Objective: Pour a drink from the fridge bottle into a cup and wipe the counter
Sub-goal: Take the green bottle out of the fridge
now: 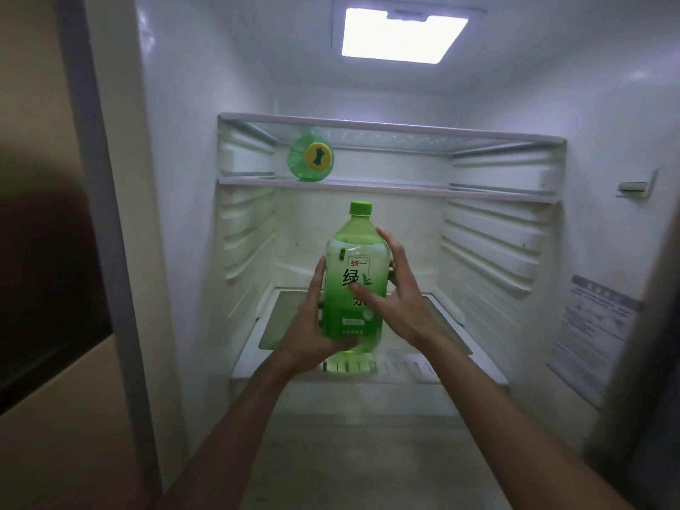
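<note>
A large green tea bottle [355,259] with a green cap and a green label stands upright inside the open fridge, just above the lower glass shelf [434,314]. My left hand [312,325] grips its lower left side, fingers wrapped under the base. My right hand [395,292] holds the right side, thumb pressed on the label and fingers curled round the back. Pale liquid fills it to near the shoulder. No cup or cloth is in view.
A second green bottle [311,160] lies on its side on the upper shelf [404,189], its base facing me. The fridge walls are ribbed and the ceiling light [401,35] is on. A brown cabinet [44,252] stands to the left and the fridge door [655,325] at the right edge.
</note>
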